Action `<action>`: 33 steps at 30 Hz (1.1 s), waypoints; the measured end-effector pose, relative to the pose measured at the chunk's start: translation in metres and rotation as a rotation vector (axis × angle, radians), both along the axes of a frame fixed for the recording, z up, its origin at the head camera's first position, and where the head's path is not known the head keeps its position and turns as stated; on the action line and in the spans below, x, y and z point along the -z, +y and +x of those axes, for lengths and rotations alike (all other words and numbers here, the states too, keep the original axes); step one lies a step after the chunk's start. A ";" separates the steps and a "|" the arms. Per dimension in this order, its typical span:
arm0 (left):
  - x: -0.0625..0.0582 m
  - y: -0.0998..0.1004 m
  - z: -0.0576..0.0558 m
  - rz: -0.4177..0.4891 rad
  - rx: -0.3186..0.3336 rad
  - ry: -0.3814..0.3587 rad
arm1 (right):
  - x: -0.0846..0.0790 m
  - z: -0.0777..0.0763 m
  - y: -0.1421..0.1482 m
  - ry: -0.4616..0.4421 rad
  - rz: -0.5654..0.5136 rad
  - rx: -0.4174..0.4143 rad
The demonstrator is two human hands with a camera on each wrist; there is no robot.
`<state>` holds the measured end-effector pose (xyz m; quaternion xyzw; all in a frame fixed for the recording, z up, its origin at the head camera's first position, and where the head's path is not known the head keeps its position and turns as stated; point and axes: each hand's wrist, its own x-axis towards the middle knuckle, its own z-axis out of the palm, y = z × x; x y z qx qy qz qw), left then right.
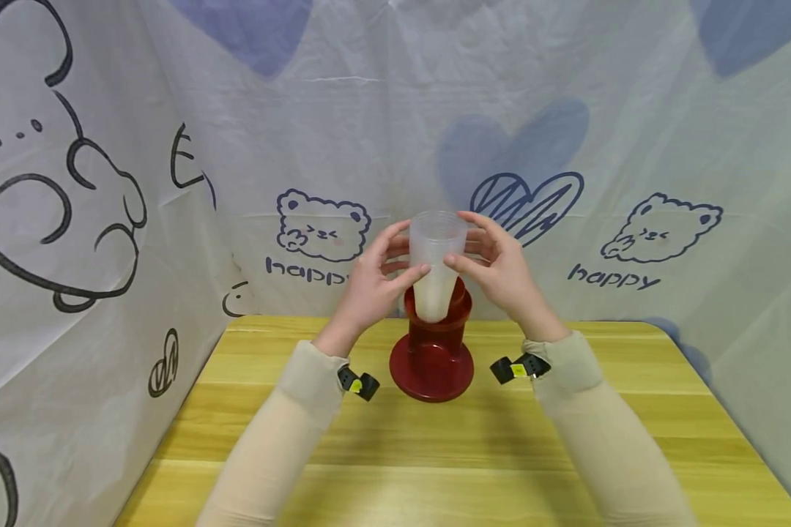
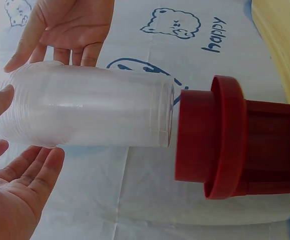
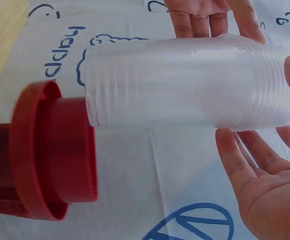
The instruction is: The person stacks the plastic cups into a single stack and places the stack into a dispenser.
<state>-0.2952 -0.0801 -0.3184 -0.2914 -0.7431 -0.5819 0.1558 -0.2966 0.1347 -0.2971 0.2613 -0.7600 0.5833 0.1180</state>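
Observation:
A stack of clear plastic cups (image 1: 437, 245) is held upright, bottom down, between both hands. My left hand (image 1: 373, 282) grips its left side near the top, thumb toward me and fingers behind; my right hand (image 1: 503, 269) grips the right side the same way. Directly below stands a red plastic cup holder (image 1: 433, 369) with a round base and open top. In the left wrist view a narrow gap separates the stack (image 2: 99, 106) from the red rim (image 2: 197, 137). The right wrist view has the stack's end (image 3: 97, 85) offset from the rim's middle.
The holder stands on a yellow wood-grain table (image 1: 395, 454), toward its back edge. A white cloth (image 1: 382, 132) printed with bears and hearts hangs close behind and along the sides. Each wrist wears a black strap (image 1: 359, 383).

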 end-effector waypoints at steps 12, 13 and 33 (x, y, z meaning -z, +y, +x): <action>-0.020 0.007 -0.018 0.000 0.020 -0.048 | -0.015 -0.018 0.005 -0.009 -0.005 0.020; -0.021 0.008 -0.019 -0.006 0.020 -0.057 | -0.015 -0.019 0.006 -0.010 -0.007 0.020; 0.005 0.014 -0.036 -0.025 0.028 -0.142 | 0.021 -0.043 0.014 -0.066 -0.011 -0.003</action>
